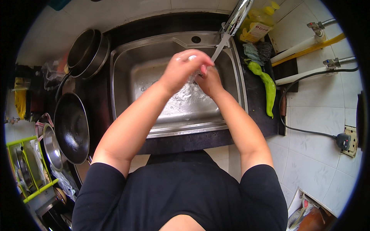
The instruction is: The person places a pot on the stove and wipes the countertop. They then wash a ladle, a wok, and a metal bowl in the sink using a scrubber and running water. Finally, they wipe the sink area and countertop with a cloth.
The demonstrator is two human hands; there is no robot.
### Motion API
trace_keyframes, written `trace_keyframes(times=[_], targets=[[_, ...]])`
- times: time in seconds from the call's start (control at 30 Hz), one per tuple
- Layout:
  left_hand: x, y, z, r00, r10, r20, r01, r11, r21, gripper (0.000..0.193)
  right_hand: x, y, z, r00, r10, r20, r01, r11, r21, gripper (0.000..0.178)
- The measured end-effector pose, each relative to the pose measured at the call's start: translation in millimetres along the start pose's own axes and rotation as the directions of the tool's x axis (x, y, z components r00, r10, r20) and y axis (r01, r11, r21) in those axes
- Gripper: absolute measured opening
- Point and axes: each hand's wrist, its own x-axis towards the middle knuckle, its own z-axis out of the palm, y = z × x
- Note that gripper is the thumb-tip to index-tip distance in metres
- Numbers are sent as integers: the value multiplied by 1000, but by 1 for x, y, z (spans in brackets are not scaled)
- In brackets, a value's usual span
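Over a stainless steel sink point(181, 130), my two hands are close together and overlap beside the running water. My left hand point(183, 69) is wet, its fingers bent over toward the right one and smeared. Partly behind it is my right hand point(211, 81), whose fingers are mostly hidden. Whether anything lies between them I cannot make out. A stream of water point(219, 48) falls from the chrome faucet point(235, 23) just right of my hands. Below them, water splashes and spreads over the basin floor.
On the dark counter right of the sink lies a long green pepper point(266, 82), near a grey-green cloth point(252, 53) and a yellow bottle point(256, 27). At left stand a dark pot point(98, 54), a black frying pan point(72, 127) and a metal bowl point(52, 148). A plug point(342, 141) sits in the right wall.
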Motion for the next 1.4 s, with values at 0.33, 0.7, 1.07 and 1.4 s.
trace_keyframes(times=[0.33,0.7,1.07,1.4], targets=[[-137,-33,-60,450,-882,139,859,385,-337,35,-49,-11,92,957,-248,150,276,939,-205,33],[-202,-48,-71,375,-920,-117,922,383,-53,32,-44,82,112,862,-253,439,432,820,-375,32],[-217,-56,-106,491,-811,-318,828,321,459,35,-24,100,63,990,-139,-12,134,972,-195,34],[-176,-106,-82,649,-589,-481,697,207,687,29,-26,114,137,976,-32,214,37,999,-22,44]])
